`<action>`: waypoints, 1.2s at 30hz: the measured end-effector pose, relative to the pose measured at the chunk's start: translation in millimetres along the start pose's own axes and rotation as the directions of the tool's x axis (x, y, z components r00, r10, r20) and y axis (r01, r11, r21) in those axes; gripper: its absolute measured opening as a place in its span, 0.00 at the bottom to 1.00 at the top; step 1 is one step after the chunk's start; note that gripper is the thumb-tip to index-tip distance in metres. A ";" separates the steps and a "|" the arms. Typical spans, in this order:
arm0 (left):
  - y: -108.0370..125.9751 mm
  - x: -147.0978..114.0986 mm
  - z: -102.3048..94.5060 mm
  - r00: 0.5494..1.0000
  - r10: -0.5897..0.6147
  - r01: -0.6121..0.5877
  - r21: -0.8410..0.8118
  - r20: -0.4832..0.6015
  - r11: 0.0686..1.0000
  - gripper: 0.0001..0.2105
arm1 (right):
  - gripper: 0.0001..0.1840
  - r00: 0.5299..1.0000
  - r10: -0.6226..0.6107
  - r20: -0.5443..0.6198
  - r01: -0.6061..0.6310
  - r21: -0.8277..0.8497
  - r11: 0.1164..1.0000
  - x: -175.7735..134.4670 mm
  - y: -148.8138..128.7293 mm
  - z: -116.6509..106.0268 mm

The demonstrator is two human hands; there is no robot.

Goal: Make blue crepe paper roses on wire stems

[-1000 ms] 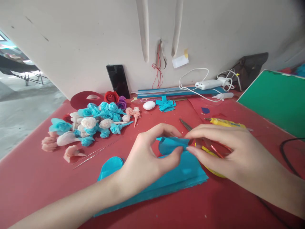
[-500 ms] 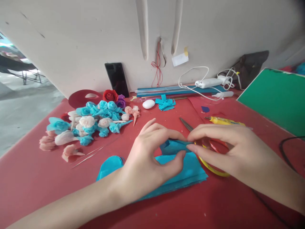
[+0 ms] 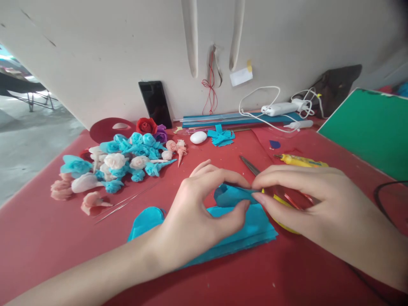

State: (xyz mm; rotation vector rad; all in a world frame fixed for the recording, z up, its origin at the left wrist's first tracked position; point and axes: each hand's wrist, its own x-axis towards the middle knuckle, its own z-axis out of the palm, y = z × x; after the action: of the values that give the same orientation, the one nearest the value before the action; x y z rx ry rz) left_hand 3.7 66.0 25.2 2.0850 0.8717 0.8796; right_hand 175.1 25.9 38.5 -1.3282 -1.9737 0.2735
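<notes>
My right hand (image 3: 306,204) pinches the right end of a small curled piece of blue crepe paper (image 3: 234,194) between thumb and fingertips. Around the same piece my left hand (image 3: 204,208) is curved, its index finger along the upper edge and its thumb at the lower edge; its other fingers are partly hidden. Under both hands lies a stack of blue crepe paper (image 3: 251,225), with a rounded stack of blue petals (image 3: 148,219) left of it. Scissors (image 3: 250,165) with yellow-and-red handles are partly covered by my right hand.
Blue, white and pink paper flowers (image 3: 127,159) are heaped on the red table at left, near thin wires (image 3: 123,206). Behind stand a phone (image 3: 155,104), a white egg-shaped object (image 3: 198,137) and blue strips (image 3: 220,136). A yellow glue-gun-like tool (image 3: 302,161) and green board (image 3: 369,131) are at right.
My right hand has shifted slightly right and down, covering more of the scissor handles. The curled blue piece shows a more rounded left end. My left hand is nearly still.
</notes>
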 end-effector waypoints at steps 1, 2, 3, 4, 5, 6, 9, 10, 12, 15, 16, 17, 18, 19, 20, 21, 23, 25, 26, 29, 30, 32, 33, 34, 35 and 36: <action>-0.3 -0.1 0.3 1.000 -0.002 0.002 -0.001 -0.002 1.000 0.07 | 0.08 1.000 -0.004 -0.003 0.004 -0.001 1.000 -0.2 -0.3 -0.1; -0.6 -0.2 0.6 1.000 -0.004 0.004 -0.003 -0.003 1.000 0.07 | 0.08 1.000 -0.013 -0.011 0.013 -0.004 1.000 -0.3 -0.5 -0.1; -0.8 -0.2 0.8 1.000 -0.007 0.007 -0.008 -0.004 1.000 0.08 | 0.08 0.999 -0.028 -0.024 0.028 -0.012 1.000 -0.5 -0.6 0.1; -1.0 0.0 1.0 1.000 -0.008 0.008 -0.014 -0.005 1.000 0.08 | 0.07 0.998 -0.046 -0.039 0.045 -0.024 0.999 -0.7 -0.6 0.4; -1.1 0.2 1.2 1.000 -0.012 0.012 -0.019 -0.005 1.000 0.08 | 0.07 0.997 -0.062 -0.054 0.060 -0.043 0.997 -0.8 -0.6 0.9; -1.1 0.6 1.3 1.000 -0.016 0.016 -0.024 -0.003 1.000 0.08 | 0.07 0.994 -0.081 -0.068 0.077 -0.065 0.995 -0.9 -0.7 1.5; -1.1 1.4 1.2 1.000 -0.025 0.025 -0.045 -0.006 0.999 0.08 | 0.07 0.987 -0.136 -0.086 0.126 -0.115 0.985 -1.4 -1.1 2.8; -1.1 1.4 1.2 1.000 -0.029 0.028 -0.054 -0.010 0.998 0.09 | 0.07 0.985 -0.150 -0.088 0.138 -0.124 0.983 -1.7 -1.3 2.8; -1.1 0.9 1.0 0.999 -0.037 0.035 -0.074 -0.019 0.997 0.10 | 0.07 0.981 -0.175 -0.080 0.163 -0.136 0.977 -2.8 -1.5 2.3; -1.1 -0.3 0.6 0.999 -0.043 0.041 -0.102 -0.017 0.994 0.10 | 0.07 0.980 -0.191 -0.051 0.180 -0.170 0.969 -5.3 -1.3 0.8; -1.1 -0.6 0.6 0.999 -0.050 0.048 -0.113 -0.014 0.993 0.09 | 0.08 0.980 -0.195 -0.046 0.184 -0.180 0.966 -6.1 -1.2 0.2; -1.0 -0.8 0.6 0.998 -0.056 0.054 -0.125 -0.012 0.991 0.09 | 0.08 0.979 -0.200 -0.040 0.189 -0.188 0.964 -6.8 -1.1 -0.3; -0.9 -0.8 0.6 0.998 -0.062 0.060 -0.138 -0.012 0.989 0.08 | 0.08 0.978 -0.203 -0.040 0.191 -0.197 0.962 -7.4 -1.1 -0.7; -0.8 -0.7 0.7 0.998 -0.067 0.064 -0.151 -0.013 0.986 0.08 | 0.08 0.978 -0.206 -0.038 0.194 -0.206 0.959 -7.8 -1.1 -1.1; -0.6 -0.4 0.8 0.997 -0.069 0.066 -0.165 -0.015 0.984 0.08 | 0.08 0.976 -0.215 -0.040 0.202 -0.215 0.956 -8.0 -1.2 -1.5; -0.4 -0.1 0.9 0.997 -0.069 0.065 -0.180 -0.016 0.982 0.09 | 0.08 0.975 -0.219 -0.038 0.205 -0.228 0.952 -8.1 -1.3 -1.8; -0.1 0.6 0.8 0.998 -0.066 0.061 -0.208 -0.018 0.976 0.09 | 0.07 0.973 -0.230 -0.034 0.214 -0.256 0.943 -8.1 -1.2 -1.9; 0.1 1.3 0.3 0.998 -0.069 0.063 -0.226 -0.015 0.972 0.09 | 0.06 0.972 -0.236 -0.019 0.222 -0.274 0.936 -7.9 -0.7 -1.3; 0.1 1.7 -0.1 0.997 -0.071 0.066 -0.230 -0.012 0.971 0.09 | 0.06 0.971 -0.239 -0.016 0.225 -0.279 0.934 -7.9 -0.4 -0.7; -0.7 2.9 -0.8 0.996 -0.083 0.079 -0.241 -0.007 0.967 0.08 | 0.05 0.971 -0.238 -0.022 0.225 -0.260 0.939 -7.5 0.4 1.1; -1.0 3.4 -0.8 0.996 -0.085 0.081 -0.244 -0.006 0.966 0.08 | 0.05 0.973 -0.230 -0.024 0.217 -0.244 0.945 -7.3 0.4 1.4; -1.1 4.4 -0.7 0.996 -0.091 0.088 -0.246 -0.002 0.965 0.08 | 0.04 0.977 -0.211 -0.031 0.200 -0.212 0.957 -6.7 -0.1 1.7; -0.8 4.8 -0.6 0.995 -0.096 0.094 -0.245 0.004 0.965 0.07 | 0.04 0.979 -0.200 -0.033 0.189 -0.201 0.961 -6.5 -0.4 1.5; -0.3 5.1 -0.5 0.995 -0.104 0.104 -0.244 0.011 0.964 0.07 | 0.05 0.980 -0.193 -0.040 0.182 -0.192 0.964 -6.2 -0.7 1.3; 0.4 5.2 -0.3 0.993 -0.116 0.118 -0.244 0.019 0.963 0.07 | 0.05 0.981 -0.189 -0.047 0.177 -0.184 0.967 -5.9 -0.8 0.9; 1.2 5.2 -0.1 0.991 -0.134 0.137 -0.240 0.028 0.961 0.07 | 0.06 0.981 -0.187 -0.054 0.176 -0.175 0.969 -5.6 -0.9 0.6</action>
State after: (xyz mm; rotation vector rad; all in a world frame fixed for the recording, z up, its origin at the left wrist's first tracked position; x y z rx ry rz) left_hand 6.8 69.6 27.8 1.7975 0.8449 0.8542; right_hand 175.2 20.8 36.0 -1.2316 -2.0792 -0.0288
